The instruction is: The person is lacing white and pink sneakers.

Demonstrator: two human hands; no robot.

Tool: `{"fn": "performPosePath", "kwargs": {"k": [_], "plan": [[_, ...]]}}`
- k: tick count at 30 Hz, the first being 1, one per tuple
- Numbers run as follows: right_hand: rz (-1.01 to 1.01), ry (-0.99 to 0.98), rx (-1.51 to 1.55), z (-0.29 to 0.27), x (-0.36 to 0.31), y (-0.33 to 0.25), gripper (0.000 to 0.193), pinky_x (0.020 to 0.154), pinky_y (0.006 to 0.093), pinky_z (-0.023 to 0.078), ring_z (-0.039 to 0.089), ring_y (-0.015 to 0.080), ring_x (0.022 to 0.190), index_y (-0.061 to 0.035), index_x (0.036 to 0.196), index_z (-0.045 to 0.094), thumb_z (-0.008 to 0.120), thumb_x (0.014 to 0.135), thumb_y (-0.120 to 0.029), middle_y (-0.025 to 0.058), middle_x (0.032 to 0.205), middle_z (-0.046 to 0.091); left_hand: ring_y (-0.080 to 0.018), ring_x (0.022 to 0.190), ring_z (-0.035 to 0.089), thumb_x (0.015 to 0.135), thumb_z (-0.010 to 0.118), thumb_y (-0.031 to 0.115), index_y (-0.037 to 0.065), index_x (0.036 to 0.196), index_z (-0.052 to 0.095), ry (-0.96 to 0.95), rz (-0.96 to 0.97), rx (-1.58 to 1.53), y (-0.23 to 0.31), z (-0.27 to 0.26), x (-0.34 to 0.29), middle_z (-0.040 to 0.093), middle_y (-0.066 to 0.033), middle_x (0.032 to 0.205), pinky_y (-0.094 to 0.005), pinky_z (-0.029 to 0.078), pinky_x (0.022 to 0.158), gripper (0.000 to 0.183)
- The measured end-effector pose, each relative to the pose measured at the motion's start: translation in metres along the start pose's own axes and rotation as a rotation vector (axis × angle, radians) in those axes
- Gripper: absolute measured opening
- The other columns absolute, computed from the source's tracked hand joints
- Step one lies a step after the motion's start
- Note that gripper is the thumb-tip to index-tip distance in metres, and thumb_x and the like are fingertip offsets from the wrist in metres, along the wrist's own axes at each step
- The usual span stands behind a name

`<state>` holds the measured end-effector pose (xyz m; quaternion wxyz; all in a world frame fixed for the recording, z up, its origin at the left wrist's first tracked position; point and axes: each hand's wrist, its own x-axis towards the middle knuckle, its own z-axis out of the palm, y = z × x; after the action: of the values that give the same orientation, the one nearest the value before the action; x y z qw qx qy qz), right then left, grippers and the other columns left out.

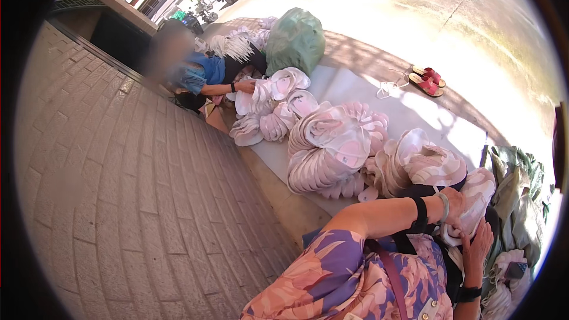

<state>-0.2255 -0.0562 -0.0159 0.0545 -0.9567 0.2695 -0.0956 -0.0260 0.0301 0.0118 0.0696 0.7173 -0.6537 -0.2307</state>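
A bundle of flat, sole-shaped, pinkish-white pieces (478, 192) stands tilted over my lap at the right. My left hand (453, 208) is closed on its left side, a bangle and black band on that wrist and forearm. My right hand (478, 244) grips the lower end, thumb and fingers around the edge; part of its hold is hidden. Just left of my hands lies another bundle of the same pieces (435, 166). A larger curved stack (326, 142) rests beyond it.
Across the stacks a person in a blue top (204, 72) reaches to smaller bundles (275, 98). Behind stands a green plastic bag (295, 41). Red sandals (428, 81) lie by the pale ground sheet (344, 86). Green cloth (518, 201) is heaped at my right; a brick wall (136, 201) runs left.
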Motion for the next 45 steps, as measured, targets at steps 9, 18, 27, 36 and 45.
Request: {"fn": "performPosePath", "kwargs": {"k": [9,18,27,36,45], "plan": [[0.151,-0.156,0.245,-0.031,-0.069,0.010,0.022,0.069,0.0432,0.035,0.046,0.0355,0.080,-0.0015,0.091,0.051,0.060,0.072,-0.009,0.0153,0.081,0.046,-0.0327,0.084,0.054,0.065,0.066,0.027,0.004,0.076,0.057,0.448,0.064,-0.258,-0.052,0.025,-0.035,0.055,-0.0152,0.079,-0.0423,0.044,0.075,0.027],[0.142,-0.080,0.326,-0.027,-0.067,0.006,0.008,0.063,0.0415,0.035,0.046,0.0323,0.071,-0.0019,0.072,0.050,0.058,0.070,-0.003,0.0134,0.072,0.045,-0.0319,0.081,0.056,0.064,0.065,0.025,0.008,0.073,0.055,0.380,0.070,-0.290,-0.053,0.029,-0.021,0.056,-0.0109,0.076,-0.0431,0.043,0.071,0.021],[0.132,-0.058,0.354,-0.023,-0.067,0.008,0.008,0.059,0.0403,0.036,0.048,0.0311,0.068,-0.0025,0.075,0.051,0.057,0.070,0.000,0.0127,0.071,0.045,-0.0308,0.081,0.056,0.064,0.066,0.023,0.010,0.072,0.053,0.350,0.059,-0.299,-0.055,0.033,-0.017,0.057,-0.0101,0.075,-0.0423,0.043,0.070,0.021],[0.033,-0.145,0.180,-0.025,-0.061,0.006,0.011,0.061,0.0428,0.036,0.047,0.0338,0.072,-0.0028,0.073,0.045,0.056,0.073,-0.003,0.0134,0.074,0.043,-0.0313,0.081,0.056,0.063,0.066,0.022,0.009,0.073,0.053,0.293,-0.012,-0.265,-0.048,0.025,-0.017,0.058,-0.0104,0.077,-0.0433,0.043,0.070,0.021],[0.125,-0.090,0.198,-0.014,-0.064,0.020,0.006,0.063,0.0442,0.036,0.047,0.0362,0.074,-0.0017,0.081,0.043,0.048,0.080,-0.005,0.0164,0.076,0.043,-0.0315,0.079,0.057,0.062,0.066,0.022,0.009,0.072,0.053,0.299,-0.003,-0.273,-0.047,0.024,-0.014,0.059,-0.0117,0.075,-0.0426,0.044,0.068,0.022]]}}
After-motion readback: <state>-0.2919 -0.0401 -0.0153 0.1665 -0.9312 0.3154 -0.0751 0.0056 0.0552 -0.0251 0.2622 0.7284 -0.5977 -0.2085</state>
